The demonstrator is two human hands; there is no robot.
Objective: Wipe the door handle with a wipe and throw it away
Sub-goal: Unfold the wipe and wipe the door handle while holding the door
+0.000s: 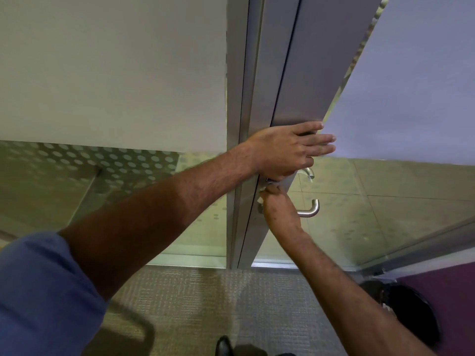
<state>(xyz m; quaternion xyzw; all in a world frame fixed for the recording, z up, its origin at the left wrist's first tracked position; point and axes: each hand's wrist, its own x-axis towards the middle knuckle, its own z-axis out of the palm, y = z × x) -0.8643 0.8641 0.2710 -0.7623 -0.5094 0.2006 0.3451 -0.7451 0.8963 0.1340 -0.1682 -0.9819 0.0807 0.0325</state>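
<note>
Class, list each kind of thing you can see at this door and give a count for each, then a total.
Hands: 2, left and right
Metal door handles: 2, upper and lower
White wipe: 1
Black bin: 1
Black shoe: 1
Total: 7

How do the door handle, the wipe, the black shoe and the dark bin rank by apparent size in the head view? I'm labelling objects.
Largest to smallest:
1. dark bin
2. black shoe, cut off by the frame
3. door handle
4. wipe, mostly hidden in the right hand

Shoe and handle look close; unsure.
</note>
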